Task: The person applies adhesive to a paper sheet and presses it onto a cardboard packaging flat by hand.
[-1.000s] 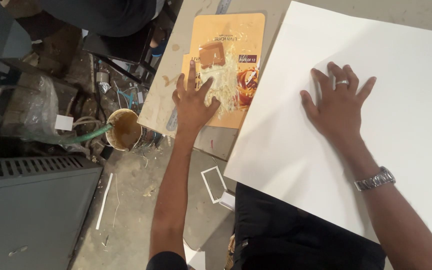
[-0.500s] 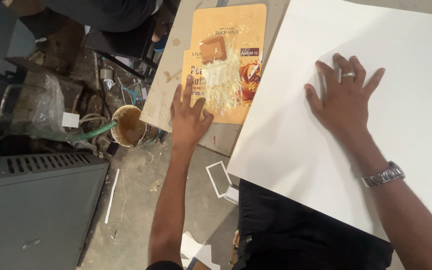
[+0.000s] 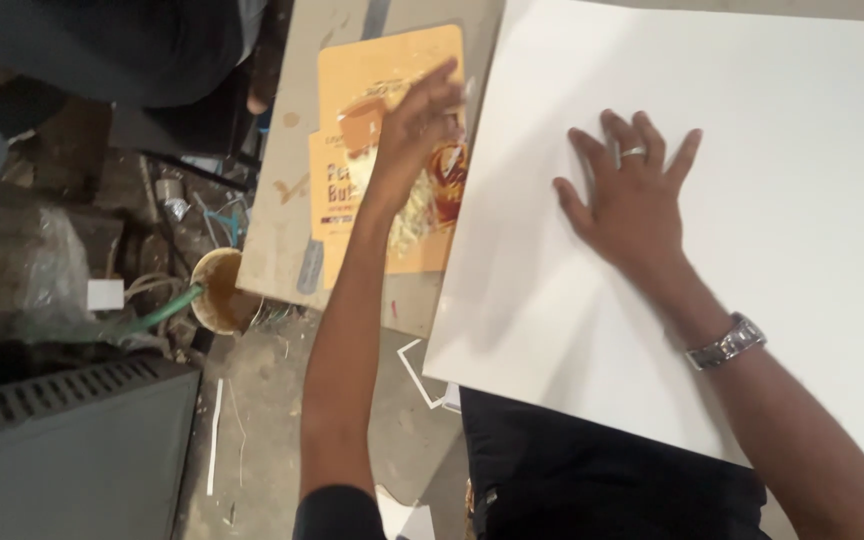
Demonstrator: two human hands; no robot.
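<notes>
The left hand (image 3: 420,112) is hovering open over the orange glue-smeared card (image 3: 389,150), left of the white board (image 3: 752,120). The right hand (image 3: 637,195) is pressing flat, fingers spread, on that board, grasping nothing

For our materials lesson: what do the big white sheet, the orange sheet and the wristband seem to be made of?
White sheet: probably matte card or paperboard; flat, stiff, no glare. Orange sheet: looks like printed cardboard or packaging, smeared with pale residue. Wristband: seems metal; silvery, linked, shiny.
</notes>
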